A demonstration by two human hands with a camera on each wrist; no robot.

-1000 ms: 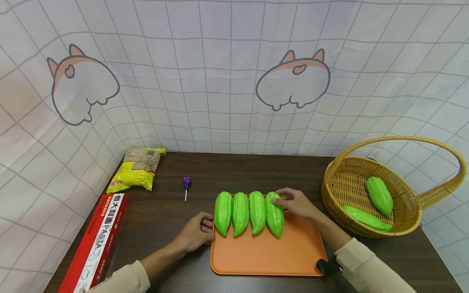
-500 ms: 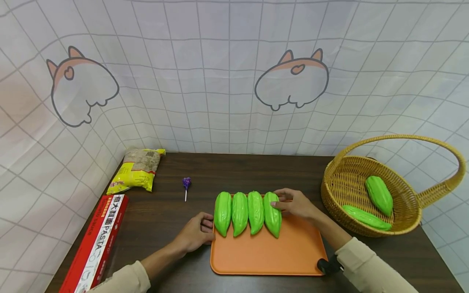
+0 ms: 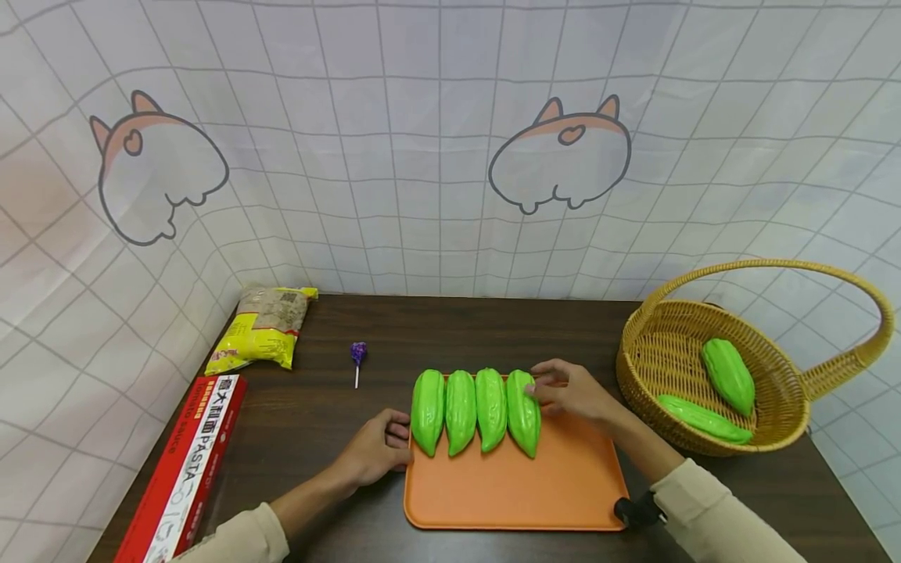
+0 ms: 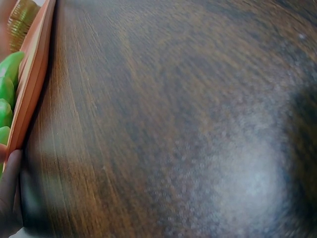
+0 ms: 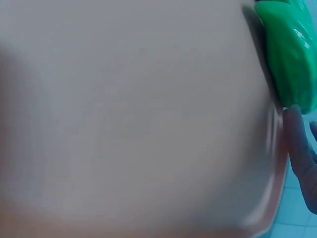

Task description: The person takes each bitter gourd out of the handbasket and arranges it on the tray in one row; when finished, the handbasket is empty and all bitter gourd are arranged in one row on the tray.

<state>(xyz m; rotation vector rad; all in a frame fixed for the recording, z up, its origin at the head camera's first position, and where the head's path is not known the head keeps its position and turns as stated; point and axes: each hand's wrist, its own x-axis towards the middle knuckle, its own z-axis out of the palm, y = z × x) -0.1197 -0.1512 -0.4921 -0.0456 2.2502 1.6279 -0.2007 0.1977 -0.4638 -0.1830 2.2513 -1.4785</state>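
Green gourd point(image 3: 524, 422) touches the loosely spread right hand point(image 3: 573, 393); left hand point(image 3: 373, 446) pinches tray point(image 3: 517, 494).

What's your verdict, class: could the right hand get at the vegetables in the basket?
Probably yes: nothing visible stands between the right hand and the basket, whose open top leaves both vegetables exposed.

Right hand point(image 5: 304, 161) at right edge; 1 straight finger reached up to the lower end of a glossy green oblong vegetable point(image 5: 291, 54). Blurred pale-pinkish flat tray point(image 5: 133, 114) filled most; pale-blue lined surface point(image 5: 296, 206) lay beyond.
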